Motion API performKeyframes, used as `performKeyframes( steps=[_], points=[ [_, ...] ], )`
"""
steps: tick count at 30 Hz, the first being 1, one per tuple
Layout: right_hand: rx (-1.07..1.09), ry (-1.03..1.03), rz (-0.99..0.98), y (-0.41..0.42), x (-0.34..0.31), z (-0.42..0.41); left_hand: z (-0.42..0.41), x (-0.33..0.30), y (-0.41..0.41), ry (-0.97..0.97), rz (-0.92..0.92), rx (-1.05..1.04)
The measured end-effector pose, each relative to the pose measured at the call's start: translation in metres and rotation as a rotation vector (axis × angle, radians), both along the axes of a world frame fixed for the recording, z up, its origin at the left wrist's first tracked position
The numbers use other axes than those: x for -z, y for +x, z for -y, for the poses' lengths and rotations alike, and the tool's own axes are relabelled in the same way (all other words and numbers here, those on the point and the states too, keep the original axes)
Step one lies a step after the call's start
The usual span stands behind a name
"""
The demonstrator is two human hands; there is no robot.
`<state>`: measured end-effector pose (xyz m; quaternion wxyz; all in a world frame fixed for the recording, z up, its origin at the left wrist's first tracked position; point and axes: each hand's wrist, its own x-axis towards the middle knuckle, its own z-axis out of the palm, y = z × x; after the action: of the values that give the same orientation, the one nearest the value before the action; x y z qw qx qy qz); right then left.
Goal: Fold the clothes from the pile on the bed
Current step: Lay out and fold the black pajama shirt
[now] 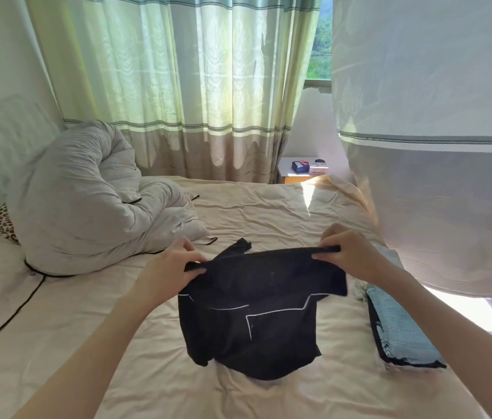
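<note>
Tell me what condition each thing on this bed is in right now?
black garment: half folded, top edge lifted
left hand: pinching its left corner
right hand: pinching its right corner
blue clothes: folded, stacked
grey duvet: bundled up
curtains: drawn, gap at right

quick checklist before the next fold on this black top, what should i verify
1. Left hand pinches the upper edge of the black garment: ok.
2. Right hand pinches the same edge at the other end: ok.
3. Edge stretched straight between the hands: ok.
4. Lower part lies flat on the bed sheet: not ok, it is bunched and a sleeve sticks out behind.
5. Room beside the folded blue garment at the right: ok, the two lie apart.
6. Black cable off the folding spot: ok, it runs well to the left.
</note>
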<state>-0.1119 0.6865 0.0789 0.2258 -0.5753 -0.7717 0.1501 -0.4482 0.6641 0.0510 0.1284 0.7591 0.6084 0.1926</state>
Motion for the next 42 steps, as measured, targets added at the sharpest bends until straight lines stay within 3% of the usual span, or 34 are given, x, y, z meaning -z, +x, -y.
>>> performKeyframes(
  steps=[5,9,11,13,16,19,21,25,28,37,42],
  points=[
    [0.051,0.363,0.173,-0.015,-0.046,-0.005,-0.010,-0.052,0.011,0.496,-0.235,-0.181],
    [0.179,0.618,0.064,-0.032,-0.104,-0.007,-0.023,-0.109,0.017,0.703,-0.158,-0.314],
    [0.229,0.721,0.012,-0.038,-0.125,-0.005,-0.028,-0.129,0.019,0.671,-0.018,-0.338],
    [0.231,0.644,0.094,-0.040,-0.137,-0.005,-0.037,-0.145,0.021,0.508,0.082,-0.301],
    [0.166,0.516,0.175,-0.034,-0.146,-0.006,-0.040,-0.166,0.015,0.331,0.048,-0.182],
    [0.186,0.563,-0.041,-0.021,-0.166,-0.005,-0.029,-0.197,0.005,0.522,0.064,-0.181],
    [0.222,0.535,-0.210,-0.015,-0.181,-0.005,-0.020,-0.216,0.006,0.636,0.170,-0.176],
    [0.217,0.333,-0.482,-0.016,-0.181,-0.002,-0.002,-0.219,0.020,0.504,0.460,-0.211],
    [0.223,0.253,-0.525,-0.020,-0.162,0.005,0.011,-0.198,0.019,0.388,0.611,-0.261],
    [0.179,0.221,-0.440,-0.039,-0.113,0.079,0.094,-0.153,-0.005,0.325,0.515,-0.310],
    [0.184,0.218,-0.550,-0.045,-0.099,0.138,0.156,-0.130,-0.013,0.240,0.567,-0.257]
  ],
)
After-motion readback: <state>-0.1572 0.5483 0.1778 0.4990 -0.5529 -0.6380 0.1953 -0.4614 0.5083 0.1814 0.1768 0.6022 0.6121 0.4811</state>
